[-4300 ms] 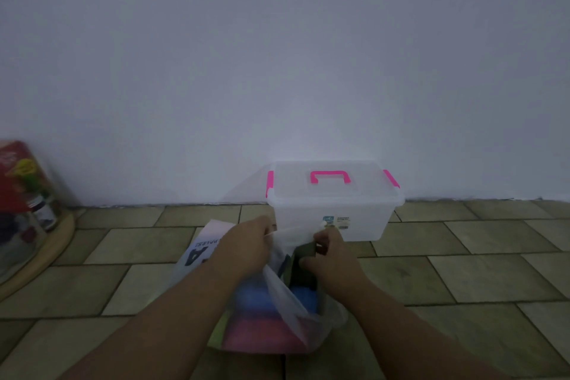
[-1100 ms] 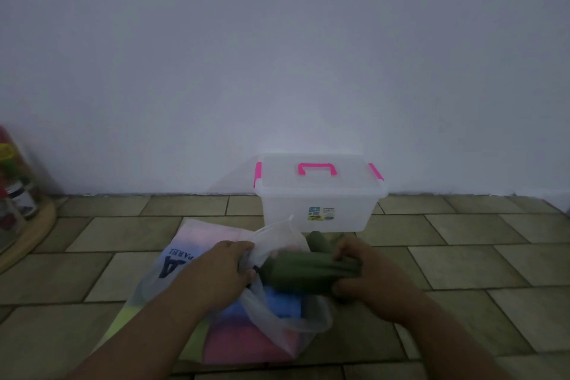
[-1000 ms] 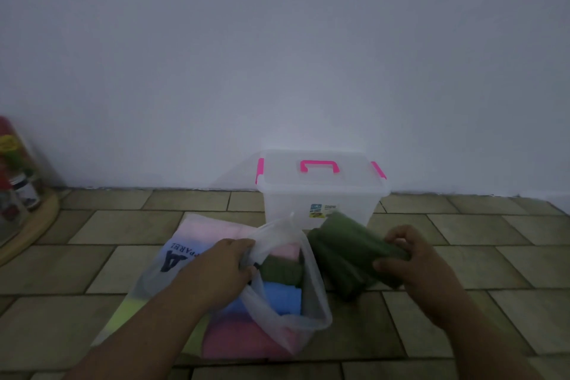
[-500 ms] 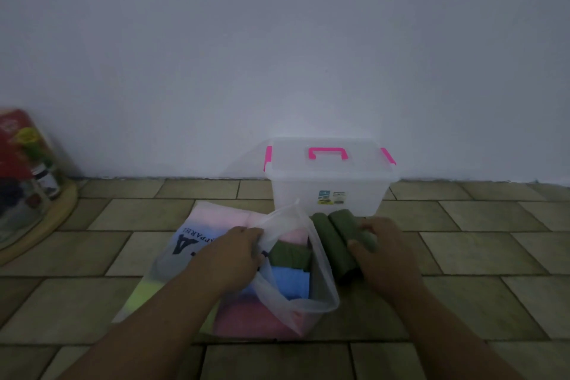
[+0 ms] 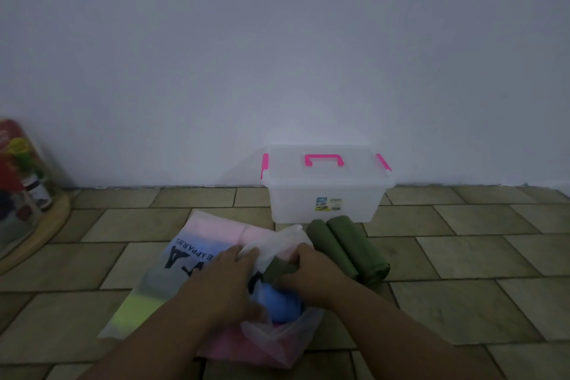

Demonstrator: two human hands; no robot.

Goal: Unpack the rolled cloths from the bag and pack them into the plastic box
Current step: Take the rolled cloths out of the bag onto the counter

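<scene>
Our left hand pinches the plastic bag open. Our right hand grips a green rolled cloth at the bag's mouth. We should pull it out slowly and lay it beside the two green rolls before the closed plastic box.

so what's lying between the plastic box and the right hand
In the head view, two green rolled cloths lie on the tiled floor between the plastic box and the right hand.

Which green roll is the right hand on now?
The third green roll, at the bag mouth under the right hand; the other two lie untouched by the box.
</scene>
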